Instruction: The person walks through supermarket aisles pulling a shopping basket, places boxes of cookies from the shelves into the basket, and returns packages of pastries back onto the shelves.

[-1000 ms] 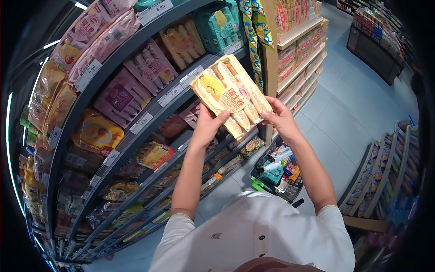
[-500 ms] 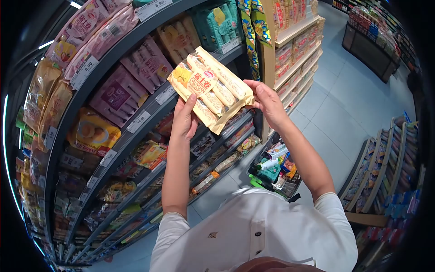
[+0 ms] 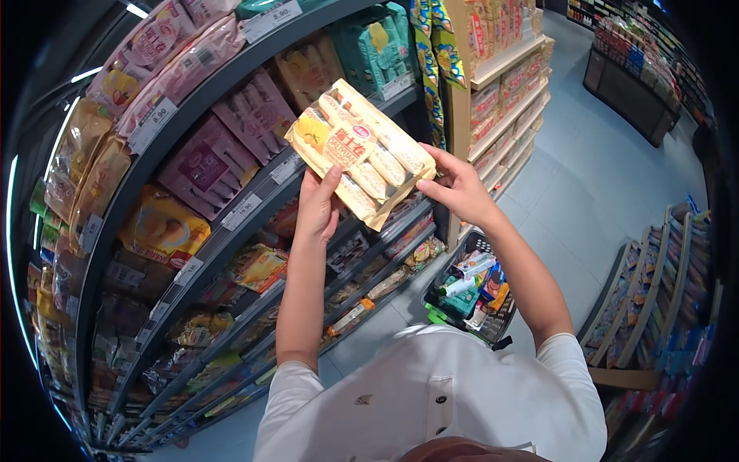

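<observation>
A cream-yellow pack of Swiss rolls (image 3: 362,150), with several wrapped rolls showing through its clear front, is held up before the shelves. My left hand (image 3: 320,206) grips its lower left edge, thumb on the front and fingers behind. At its right end, my right hand (image 3: 459,187) pinches the wrapper, thumb on the near face. The pack tilts with its printed face toward me. Behind it, similar packs in purple (image 3: 208,165), pink (image 3: 254,115) and teal (image 3: 377,48) stand on the shelf.
Grey shelving (image 3: 254,204) with price tags curves along my left. A dark shopping basket (image 3: 504,314) holding several packaged goods is on the floor by my right side. Wooden shelves (image 3: 504,58) with boxed goods stand ahead; a low rack (image 3: 647,285) is at the right.
My right thumb has shifted lower onto the front of the pack's right end. The pack is held in nearly the same place, and the view has moved slightly.
</observation>
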### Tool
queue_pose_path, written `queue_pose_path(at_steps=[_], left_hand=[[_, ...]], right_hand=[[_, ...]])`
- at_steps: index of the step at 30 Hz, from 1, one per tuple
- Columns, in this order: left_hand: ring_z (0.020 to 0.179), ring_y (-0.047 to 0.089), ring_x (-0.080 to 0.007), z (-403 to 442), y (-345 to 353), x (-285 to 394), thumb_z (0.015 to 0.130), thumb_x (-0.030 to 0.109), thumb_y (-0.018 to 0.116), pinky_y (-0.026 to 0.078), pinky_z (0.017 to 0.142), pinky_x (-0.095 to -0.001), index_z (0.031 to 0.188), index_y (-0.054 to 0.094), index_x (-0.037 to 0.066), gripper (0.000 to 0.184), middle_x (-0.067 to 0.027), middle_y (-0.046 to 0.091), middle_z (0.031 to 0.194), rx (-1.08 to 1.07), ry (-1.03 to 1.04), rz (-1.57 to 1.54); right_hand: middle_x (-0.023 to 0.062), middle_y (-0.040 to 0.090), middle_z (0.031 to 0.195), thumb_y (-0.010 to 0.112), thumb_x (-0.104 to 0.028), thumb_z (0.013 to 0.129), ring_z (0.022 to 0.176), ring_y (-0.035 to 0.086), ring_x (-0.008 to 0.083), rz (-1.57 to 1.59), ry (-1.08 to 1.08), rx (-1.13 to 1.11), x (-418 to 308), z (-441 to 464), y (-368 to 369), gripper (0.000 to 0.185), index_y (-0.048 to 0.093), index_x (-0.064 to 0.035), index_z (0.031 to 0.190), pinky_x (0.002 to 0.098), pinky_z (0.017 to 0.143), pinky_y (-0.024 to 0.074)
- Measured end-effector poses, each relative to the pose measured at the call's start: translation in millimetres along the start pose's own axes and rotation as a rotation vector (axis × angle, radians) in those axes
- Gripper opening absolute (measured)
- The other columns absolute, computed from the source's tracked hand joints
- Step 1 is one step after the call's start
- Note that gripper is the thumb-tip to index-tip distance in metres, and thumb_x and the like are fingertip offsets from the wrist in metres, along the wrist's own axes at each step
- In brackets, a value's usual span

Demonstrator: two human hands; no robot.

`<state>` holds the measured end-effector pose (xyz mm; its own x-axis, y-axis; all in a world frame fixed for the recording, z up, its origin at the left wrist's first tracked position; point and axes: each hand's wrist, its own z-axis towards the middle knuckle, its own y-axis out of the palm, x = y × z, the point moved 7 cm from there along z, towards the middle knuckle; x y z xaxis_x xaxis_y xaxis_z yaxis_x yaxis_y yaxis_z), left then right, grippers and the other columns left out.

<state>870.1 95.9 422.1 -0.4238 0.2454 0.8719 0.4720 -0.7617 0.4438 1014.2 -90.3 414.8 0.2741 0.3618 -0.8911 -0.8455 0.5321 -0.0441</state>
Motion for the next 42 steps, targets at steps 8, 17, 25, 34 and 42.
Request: queue_pose_path(at_steps=[8, 17, 25, 34, 42], left_hand=[[0.126, 0.052, -0.0198, 4, 6, 25, 0.085, 0.016, 0.078, 0.043, 0.106, -0.0354, 0.143, 0.034, 0.003, 0.074, -0.0108, 0.051, 0.138, -0.073, 0.152, 0.220], [0.128, 0.050, -0.0189, 0, 1, 21, 0.082, 0.020, 0.082, 0.040, 0.108, -0.0350, 0.145, 0.032, 0.003, 0.083, -0.0095, 0.050, 0.139, -0.090, 0.127, 0.211], [0.127, 0.050, -0.0196, 0, 2, 13, 0.081, 0.021, 0.082, 0.040, 0.108, -0.0355, 0.144, 0.032, 0.002, 0.083, -0.0102, 0.049, 0.139, -0.087, 0.119, 0.234], [0.127, 0.050, -0.0197, 0, 1, 1, 0.082, 0.017, 0.080, 0.040, 0.109, -0.0356, 0.144, 0.032, 0.003, 0.079, -0.0102, 0.049, 0.139, -0.106, 0.121, 0.170], [0.125, 0.052, -0.0215, -14, 25, -28, 0.092, 0.011, 0.068, 0.046, 0.105, -0.0406, 0.142, 0.036, 0.009, 0.059, -0.0083, 0.050, 0.138, 0.101, 0.256, -0.152]], right_hand=[[0.0014, 0.064, 0.118, 0.066, -0.005, 0.091, 0.095, 0.058, 0.0054, 0.081, 0.043, -0.035, 19, 9, -5, 0.054, 0.048, -0.0029, 0.142, 0.0238, 0.079, 0.0508], [0.0057, 0.071, 0.106, 0.067, -0.001, 0.088, 0.089, 0.066, 0.0100, -0.072, -0.021, 0.035, 13, 11, -11, 0.038, 0.061, 0.0001, 0.126, 0.0264, 0.080, 0.0538], [0.0085, 0.074, 0.099, 0.069, -0.003, 0.087, 0.086, 0.069, 0.0110, -0.256, -0.079, 0.092, -1, 7, -17, 0.032, 0.065, 0.0012, 0.119, 0.0272, 0.078, 0.0549], [0.0093, 0.073, 0.097, 0.065, -0.001, 0.087, 0.084, 0.071, 0.0147, -0.387, -0.090, 0.042, -11, 4, -20, 0.033, 0.064, 0.0012, 0.121, 0.0283, 0.077, 0.0553], [0.0140, 0.055, 0.134, 0.069, -0.020, 0.090, 0.121, 0.055, 0.0156, 0.591, 0.086, 0.066, 22, 2, -7, 0.088, 0.012, -0.0058, 0.156, 0.0306, 0.093, 0.0511]])
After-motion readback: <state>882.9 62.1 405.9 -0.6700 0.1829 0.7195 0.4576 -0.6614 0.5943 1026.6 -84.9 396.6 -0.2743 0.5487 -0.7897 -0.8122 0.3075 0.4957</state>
